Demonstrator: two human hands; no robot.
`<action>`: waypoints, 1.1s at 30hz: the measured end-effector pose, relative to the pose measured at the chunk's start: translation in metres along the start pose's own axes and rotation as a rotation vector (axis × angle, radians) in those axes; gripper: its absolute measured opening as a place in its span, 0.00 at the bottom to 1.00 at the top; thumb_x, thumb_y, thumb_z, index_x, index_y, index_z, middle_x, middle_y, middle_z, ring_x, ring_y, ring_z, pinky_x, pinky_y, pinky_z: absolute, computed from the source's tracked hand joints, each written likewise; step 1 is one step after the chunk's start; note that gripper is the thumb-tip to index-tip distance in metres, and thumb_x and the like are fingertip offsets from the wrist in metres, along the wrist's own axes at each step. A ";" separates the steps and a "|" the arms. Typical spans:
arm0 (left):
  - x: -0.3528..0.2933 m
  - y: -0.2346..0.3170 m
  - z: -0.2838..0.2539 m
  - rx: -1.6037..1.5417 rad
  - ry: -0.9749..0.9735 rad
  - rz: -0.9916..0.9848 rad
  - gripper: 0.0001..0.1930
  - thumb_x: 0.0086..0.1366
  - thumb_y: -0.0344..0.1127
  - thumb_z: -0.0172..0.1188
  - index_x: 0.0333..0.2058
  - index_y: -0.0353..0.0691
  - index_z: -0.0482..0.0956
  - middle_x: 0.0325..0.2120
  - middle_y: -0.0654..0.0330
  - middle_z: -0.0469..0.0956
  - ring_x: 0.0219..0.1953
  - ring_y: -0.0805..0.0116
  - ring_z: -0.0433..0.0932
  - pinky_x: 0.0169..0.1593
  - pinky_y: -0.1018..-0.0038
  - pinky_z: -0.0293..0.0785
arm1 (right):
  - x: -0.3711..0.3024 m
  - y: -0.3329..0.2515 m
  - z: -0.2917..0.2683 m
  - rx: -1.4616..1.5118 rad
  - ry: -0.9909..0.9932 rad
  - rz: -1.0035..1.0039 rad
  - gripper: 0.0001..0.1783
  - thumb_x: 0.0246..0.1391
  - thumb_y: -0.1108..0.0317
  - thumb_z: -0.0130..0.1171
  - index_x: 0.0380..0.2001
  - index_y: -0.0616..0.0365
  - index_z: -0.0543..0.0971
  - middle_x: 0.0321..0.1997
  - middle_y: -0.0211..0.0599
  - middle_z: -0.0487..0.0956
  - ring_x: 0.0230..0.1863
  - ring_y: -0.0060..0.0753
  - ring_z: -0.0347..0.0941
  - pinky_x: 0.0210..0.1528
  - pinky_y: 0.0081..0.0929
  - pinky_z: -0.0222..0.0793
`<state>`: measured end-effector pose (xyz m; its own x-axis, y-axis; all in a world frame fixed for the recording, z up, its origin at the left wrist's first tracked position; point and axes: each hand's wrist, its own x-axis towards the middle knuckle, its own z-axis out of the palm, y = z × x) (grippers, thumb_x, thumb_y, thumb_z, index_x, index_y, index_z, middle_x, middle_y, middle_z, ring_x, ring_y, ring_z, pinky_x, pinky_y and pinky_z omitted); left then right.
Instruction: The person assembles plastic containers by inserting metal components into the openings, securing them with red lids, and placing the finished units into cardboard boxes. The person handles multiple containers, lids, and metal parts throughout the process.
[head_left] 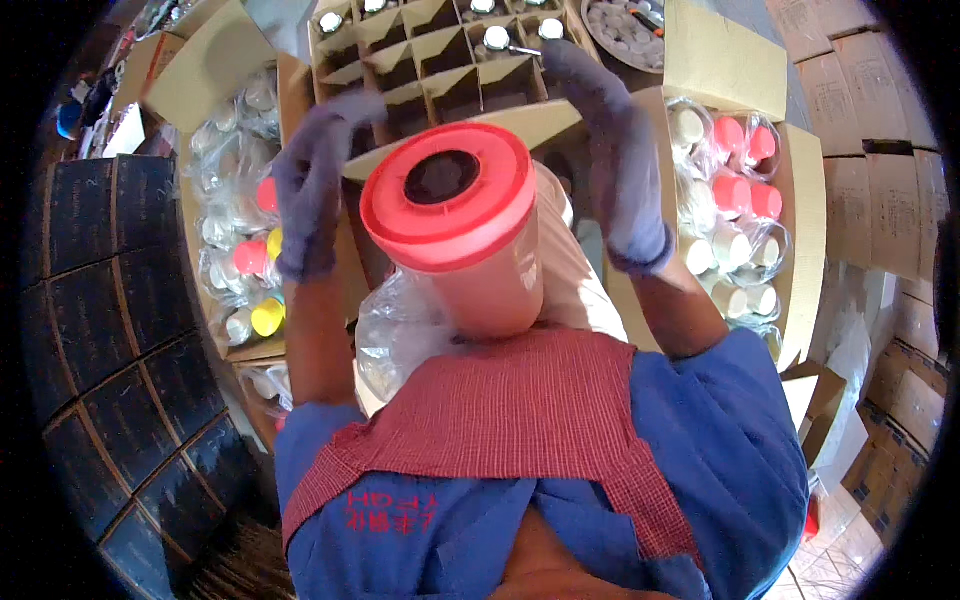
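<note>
— What is the biggest thing in front of the person?

— A cardboard box with dividers (pixel 440 70), straight ahead at the top. Its cells make a grid, and some far cells hold jars with silver lids (pixel 497 38). To the right there is an open carton (pixel 800 250) with pink and white capped bottles in clear bags, and to the left another carton (pixel 195 250) with bagged bottles, some caps pink, some yellow.

— And near the body?

— A large roll with a red end cap (pixel 450 200) stands tilted against the checked red apron (pixel 500 410), between the two forearms. A clear plastic bag (pixel 400 330) lies just beside its lower part.

— The hands?

— Both wear grey-purple gloves. The left hand (pixel 315 190) is raised at the near edge of the divider box, fingers curled down; it is blurred, so I cannot tell if it grips something. The right hand (pixel 615 170) reaches higher, fingers stretched to the divider cells, its tips near a silver-lidded jar — whether it touches, I cannot tell.
</note>
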<state>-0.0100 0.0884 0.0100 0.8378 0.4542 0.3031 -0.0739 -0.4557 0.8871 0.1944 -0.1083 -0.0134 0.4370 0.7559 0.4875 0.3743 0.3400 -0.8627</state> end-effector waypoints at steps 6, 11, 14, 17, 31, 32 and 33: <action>0.037 0.067 0.015 0.538 -0.698 0.332 0.13 0.55 0.32 0.61 0.41 0.47 0.81 0.28 0.55 0.71 0.33 0.57 0.70 0.40 0.67 0.69 | -0.004 0.015 0.025 0.872 -0.327 0.478 0.19 0.59 0.62 0.49 0.46 0.65 0.75 0.51 0.41 0.75 0.53 0.30 0.69 0.60 0.27 0.60; 0.026 0.085 0.033 0.867 -0.572 0.188 0.13 0.55 0.46 0.61 0.28 0.41 0.78 0.17 0.53 0.72 0.26 0.52 0.74 0.31 0.63 0.70 | -0.005 -0.005 0.032 0.461 -0.246 0.279 0.17 0.61 0.66 0.44 0.40 0.66 0.77 0.46 0.39 0.77 0.50 0.30 0.71 0.57 0.26 0.63; 0.029 0.088 0.023 0.951 -0.544 0.174 0.11 0.54 0.42 0.62 0.31 0.41 0.79 0.22 0.53 0.74 0.30 0.53 0.75 0.34 0.64 0.71 | -0.007 0.007 0.025 0.503 -0.305 0.323 0.20 0.59 0.64 0.40 0.42 0.68 0.76 0.53 0.49 0.74 0.54 0.39 0.70 0.60 0.30 0.61; 0.024 0.087 0.026 0.530 -0.667 0.367 0.12 0.50 0.38 0.64 0.34 0.42 0.80 0.30 0.55 0.76 0.37 0.55 0.74 0.39 0.63 0.71 | -0.003 0.020 0.015 0.287 -0.403 -0.170 0.14 0.56 0.67 0.50 0.38 0.67 0.76 0.48 0.50 0.75 0.49 0.43 0.73 0.53 0.32 0.66; 0.012 0.097 0.029 0.729 -0.726 0.646 0.10 0.51 0.40 0.61 0.32 0.45 0.78 0.30 0.60 0.76 0.34 0.61 0.76 0.37 0.66 0.72 | -0.015 -0.023 0.013 0.273 -0.425 -0.051 0.15 0.62 0.66 0.43 0.34 0.63 0.77 0.42 0.41 0.78 0.44 0.32 0.73 0.50 0.27 0.67; 0.012 0.095 0.030 0.653 -0.735 0.802 0.11 0.51 0.42 0.61 0.32 0.47 0.78 0.32 0.60 0.76 0.36 0.63 0.76 0.39 0.66 0.72 | -0.016 -0.020 0.013 0.328 -0.463 -0.041 0.14 0.61 0.66 0.43 0.35 0.63 0.77 0.42 0.42 0.78 0.44 0.33 0.73 0.50 0.27 0.67; 0.009 0.099 0.032 0.654 -0.773 0.758 0.11 0.48 0.39 0.61 0.32 0.50 0.77 0.37 0.64 0.73 0.40 0.65 0.74 0.42 0.66 0.71 | -0.016 -0.017 0.014 0.383 -0.501 -0.030 0.14 0.61 0.66 0.44 0.35 0.63 0.77 0.41 0.42 0.78 0.45 0.33 0.73 0.50 0.27 0.67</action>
<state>0.0075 0.0226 0.0887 0.8156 -0.5496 0.1806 -0.5766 -0.7978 0.1762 0.1698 -0.1187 -0.0086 -0.0404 0.8816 0.4704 0.0209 0.4714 -0.8817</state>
